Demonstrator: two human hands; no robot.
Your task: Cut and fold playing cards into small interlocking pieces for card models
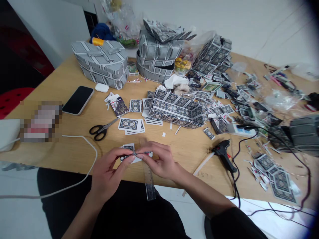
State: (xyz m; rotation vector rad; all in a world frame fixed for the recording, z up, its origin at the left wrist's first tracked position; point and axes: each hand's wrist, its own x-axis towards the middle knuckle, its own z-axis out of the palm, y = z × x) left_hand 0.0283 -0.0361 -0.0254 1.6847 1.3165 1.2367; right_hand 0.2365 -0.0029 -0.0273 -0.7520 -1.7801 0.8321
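My left hand [106, 173] and my right hand [161, 160] meet at the table's front edge. Thumbs and fingers of both pinch a narrow folded playing card [135, 153], seen almost edge-on. Beneath it, partly covered by my fingers, lie a patterned card [129, 146] and a white piece. A clear ruler [149, 186] passes under my right hand and sticks out over the edge. Beyond my hands are a small stack of playing cards [128, 124], black-handled scissors [99, 132] and an open box made of cards [176, 108].
To the right lie a black glue gun [225, 155] with its cord and loose cards [280, 182]. A phone [78, 100] and white cable [93, 146] are at left. Grey woven pieces [102, 63] and card scraps [239, 89] crowd the back.
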